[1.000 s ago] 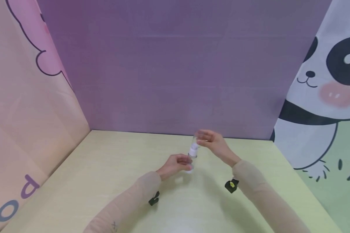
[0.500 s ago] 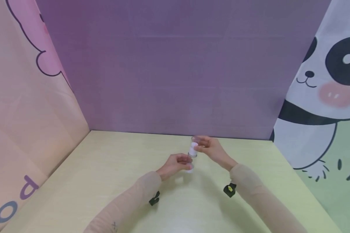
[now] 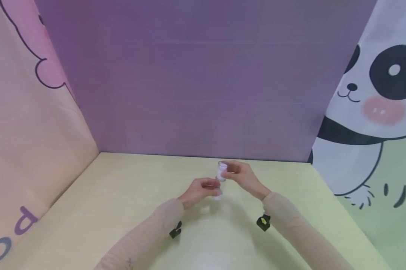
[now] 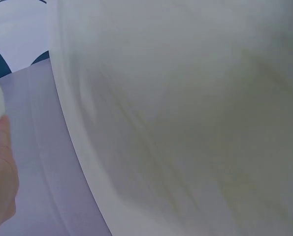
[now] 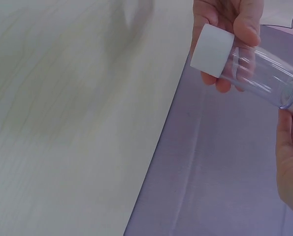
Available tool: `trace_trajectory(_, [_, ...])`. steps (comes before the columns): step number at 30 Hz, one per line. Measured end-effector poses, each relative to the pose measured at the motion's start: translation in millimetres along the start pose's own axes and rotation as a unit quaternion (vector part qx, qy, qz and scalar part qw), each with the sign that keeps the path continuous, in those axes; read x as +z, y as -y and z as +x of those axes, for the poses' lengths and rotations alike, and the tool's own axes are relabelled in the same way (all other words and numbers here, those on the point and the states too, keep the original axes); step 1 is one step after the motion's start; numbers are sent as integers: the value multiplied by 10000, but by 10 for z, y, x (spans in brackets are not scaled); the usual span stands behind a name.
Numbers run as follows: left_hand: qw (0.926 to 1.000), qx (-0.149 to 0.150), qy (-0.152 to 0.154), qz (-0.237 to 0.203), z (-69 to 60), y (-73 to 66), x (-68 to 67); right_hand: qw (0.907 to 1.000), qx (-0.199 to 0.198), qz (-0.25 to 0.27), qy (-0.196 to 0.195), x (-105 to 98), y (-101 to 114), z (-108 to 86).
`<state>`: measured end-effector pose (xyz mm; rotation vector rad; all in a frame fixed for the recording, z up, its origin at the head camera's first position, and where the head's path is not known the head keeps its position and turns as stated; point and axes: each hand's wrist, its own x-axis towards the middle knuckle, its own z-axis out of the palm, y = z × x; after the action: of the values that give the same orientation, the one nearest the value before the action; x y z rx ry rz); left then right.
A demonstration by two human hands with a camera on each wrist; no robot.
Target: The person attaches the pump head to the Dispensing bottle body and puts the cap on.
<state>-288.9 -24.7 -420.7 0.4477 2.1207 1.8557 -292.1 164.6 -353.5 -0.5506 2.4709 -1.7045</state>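
Observation:
A slim clear bottle (image 5: 264,73) with a white base (image 5: 212,51) is held up tilted above the table. My left hand (image 3: 199,190) grips its clear body low down, near the white base. Over its white upper part (image 3: 221,171) sits a clear cap (image 3: 222,163), which my right hand (image 3: 244,178) pinches between thumb and fingers. In the right wrist view my right hand (image 5: 291,169) is partly cut off, with a fingertip at the bottle's rim. The left wrist view catches only the white base and part of my left hand (image 4: 1,179).
The pale wooden table (image 3: 139,180) lies beneath both hands. A purple backdrop (image 3: 203,93) stands behind it. Printed cloths flank both sides, with a panda (image 3: 349,161) on the right one. Dark devices hang at both wrists.
My right hand has lowered the clear cap over the white upper part of the bottle. The left hand holds the bottle in nearly the same place. The head view has shifted slightly.

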Motion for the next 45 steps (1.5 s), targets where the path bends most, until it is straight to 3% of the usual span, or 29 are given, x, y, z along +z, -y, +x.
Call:
trace_trajectory(9, [9998, 124, -21, 163, 60, -19, -31, 9991, 295, -289, -105, -104, 1, 65])
trace_trajectory(17, [9996, 175, -114, 177, 115, -67, 16, 9986, 196, -459, 149, -215, 59, 91])
trace_trajectory(23, [9992, 280, -85, 272, 158, -171, 37, 9973, 174, -708, 82, -294, 129, 105])
trace_trajectory(31, [9987, 509, -75, 32, 219, -209, 48, 9959, -12, -899, -17, -323, 186, 113])
trace_trajectory(37, [9990, 414, -140, -12, 284, -176, 52, 9964, 101, -841, 70, -338, 141, 141])
trace_trajectory(45, [9976, 51, -456, 520, 499, -57, 67, 9981, 203, -541, 234, -347, -114, 276])
